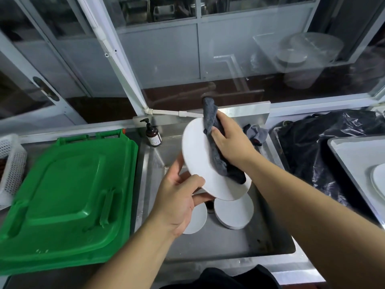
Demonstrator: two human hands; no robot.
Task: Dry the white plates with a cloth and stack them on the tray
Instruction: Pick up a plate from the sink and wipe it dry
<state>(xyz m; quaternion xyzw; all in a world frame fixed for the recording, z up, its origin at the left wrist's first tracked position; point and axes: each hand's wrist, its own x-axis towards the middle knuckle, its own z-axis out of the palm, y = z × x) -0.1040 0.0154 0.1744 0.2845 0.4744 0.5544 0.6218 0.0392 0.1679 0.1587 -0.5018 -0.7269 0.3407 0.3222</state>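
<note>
Over a steel sink (pixel 268 230), the left hand (pixel 177 203) held a white plate (pixel 200 157) tilted on edge, its grip closed on the lower rim with the thumb on the near face and the fingers curled behind; the right hand (pixel 231 140) clasped a grey cloth (pixel 216 142) and pressed it against the plate's upper right face, the cloth trailing down over the rim; the fingertips of that hand were largely buried in the fabric. In the sink basin below lay a short stack of white plates (pixel 234 213) and one more plate (pixel 196 221), partly hidden by the left wrist; their number could not be made out. At the far right a tray (pixel 350 161), cut off by the frame edge, carried a plate (pixel 378 180) of which only a sliver showed. A green bin lid (pixel 68 199) lay on the worktop to the left; a brown pump bottle (pixel 153 135) stood at the sink's back corner; black plastic sheeting (pixel 316 142) lay crumpled beside the tray.
</note>
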